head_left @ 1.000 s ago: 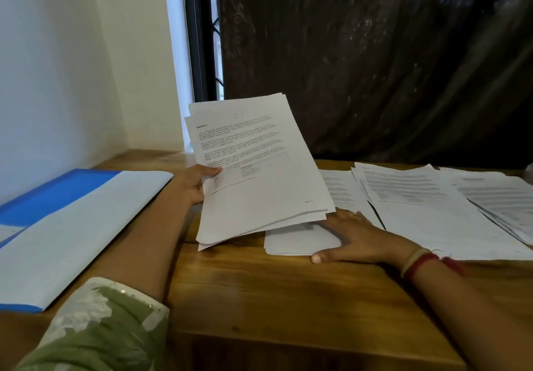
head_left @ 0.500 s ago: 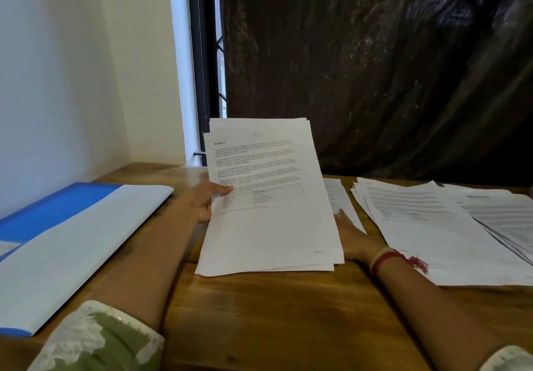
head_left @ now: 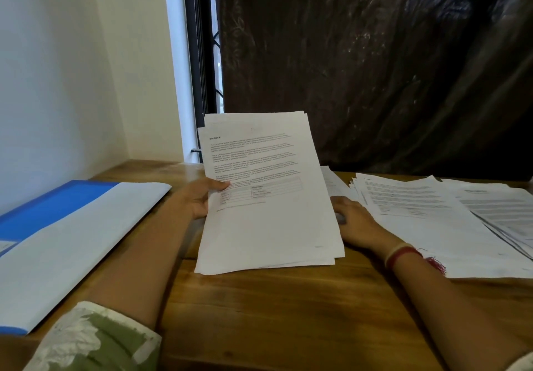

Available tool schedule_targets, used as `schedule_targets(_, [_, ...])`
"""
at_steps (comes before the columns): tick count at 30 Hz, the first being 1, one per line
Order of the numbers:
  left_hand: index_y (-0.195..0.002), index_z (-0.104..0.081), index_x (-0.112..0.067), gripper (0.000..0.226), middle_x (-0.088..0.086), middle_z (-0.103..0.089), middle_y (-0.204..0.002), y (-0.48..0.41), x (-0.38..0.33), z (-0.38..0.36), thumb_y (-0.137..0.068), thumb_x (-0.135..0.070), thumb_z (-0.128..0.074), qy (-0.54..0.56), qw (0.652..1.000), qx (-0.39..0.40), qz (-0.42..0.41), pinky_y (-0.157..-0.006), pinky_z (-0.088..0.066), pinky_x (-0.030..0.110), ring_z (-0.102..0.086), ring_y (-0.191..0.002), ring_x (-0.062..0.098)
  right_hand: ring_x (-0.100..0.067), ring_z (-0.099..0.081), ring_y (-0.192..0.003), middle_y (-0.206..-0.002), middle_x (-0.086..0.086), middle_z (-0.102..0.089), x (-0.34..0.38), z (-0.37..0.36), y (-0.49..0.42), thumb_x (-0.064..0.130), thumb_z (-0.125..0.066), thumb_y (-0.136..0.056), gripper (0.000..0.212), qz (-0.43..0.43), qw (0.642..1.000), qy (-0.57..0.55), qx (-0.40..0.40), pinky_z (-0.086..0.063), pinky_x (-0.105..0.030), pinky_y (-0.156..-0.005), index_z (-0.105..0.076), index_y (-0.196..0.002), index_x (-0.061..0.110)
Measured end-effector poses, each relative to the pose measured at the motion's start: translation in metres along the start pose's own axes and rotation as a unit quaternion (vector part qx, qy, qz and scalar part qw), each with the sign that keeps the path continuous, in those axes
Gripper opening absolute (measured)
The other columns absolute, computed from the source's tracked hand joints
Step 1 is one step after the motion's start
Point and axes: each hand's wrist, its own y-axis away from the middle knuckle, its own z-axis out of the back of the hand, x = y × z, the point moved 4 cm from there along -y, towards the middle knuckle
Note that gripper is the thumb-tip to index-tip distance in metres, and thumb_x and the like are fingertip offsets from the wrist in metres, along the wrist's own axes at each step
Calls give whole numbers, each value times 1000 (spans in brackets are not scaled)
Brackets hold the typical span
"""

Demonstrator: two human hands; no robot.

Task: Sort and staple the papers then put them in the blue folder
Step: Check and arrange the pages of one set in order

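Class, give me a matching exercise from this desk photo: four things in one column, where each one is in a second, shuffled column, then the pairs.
Things:
1. blue folder
2. held sheaf of papers
3. red thread bracelet
4. spread paper piles

Places:
A. on the right wrist
B. lying open at the left
C. flat on the table at the right
D. gripped in the left hand

Pairs: 1-B, 2-D, 3-A, 4-C

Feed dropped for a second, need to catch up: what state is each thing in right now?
Held stack: tilted up, bottom edge on the table, unevenly squared.
Left hand: gripping the stack's left edge.
Right hand: at the stack's right edge, fingers hidden behind it.
Blue folder: lying open, white sheet inside.
Right piles: flat, fanned, overlapping.
Stapler: not in view.
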Motion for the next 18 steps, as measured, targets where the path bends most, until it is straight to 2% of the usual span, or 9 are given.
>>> schedule_targets(2, [-136, -52, -8, 54, 14, -58, -134, 4, -3, 6, -84, 6, -57, 5, 1000, -9, -2, -81, -56, 48, -55, -123, 34, -25, -34, -140, -154, 5, -34, 2, -4, 1, 65, -54, -85, 67, 11, 995, 73, 69, -23, -55, -116, -33, -143, 39])
schedule_targets(4, [-137, -51, -9, 57, 14, -57, -134, 7, -5, 10, -82, 6, -57, 11, 1000, -4, -7, -79, -56, 47, -57, -118, 34, -24, -34, -140, -155, 7, -33, 5, -5, 4, 67, -51, -85, 70, 14, 991, 90, 101, -26, -52, -116, -30, -145, 39])
schedule_targets(7, [-135, -51, -8, 50, 15, -58, -133, 10, -6, 13, -87, 7, -53, 10, 1000, -4, -13, -75, -57, 44, -61, -105, 31, -24, -38, -136, -153, 6, -37, 14, 0, 8, 64, -50, -88, 65, 19, 988, 116, 95, -31, -47, -111, -34, -144, 38])
schedule_targets(12, [-135, -52, -8, 50, 14, -61, -128, 9, -4, 20, -87, 7, -53, -2, 1000, -10, -3, -71, -60, 42, -62, -105, 31, -24, -39, -135, -152, 5, -38, 24, 4, 14, 61, -48, -90, 60, 36, 986, 142, 81, -28, -46, -112, -38, -143, 35])
schedule_targets(16, [-135, -52, -7, 57, 15, -58, -132, 8, 2, 15, -80, 7, -57, -9, 1000, -2, 5, -81, -55, 46, -56, -117, 34, -24, -44, -131, -147, 4, -44, 20, 4, 12, 58, -48, -92, 52, 25, 988, 138, 58, -34, -42, -109, -45, -139, 34])
schedule_targets(18, [-135, -53, -8, 61, 15, -57, -134, 8, 5, 10, -76, 5, -61, -21, 1000, 3, 12, -88, -52, 48, -55, -122, 35, -22, -53, -118, -136, 2, -54, 15, 2, 7, 48, -49, -96, 32, 12, 998, 51, 19, -44, -33, -99, -58, -122, 31])
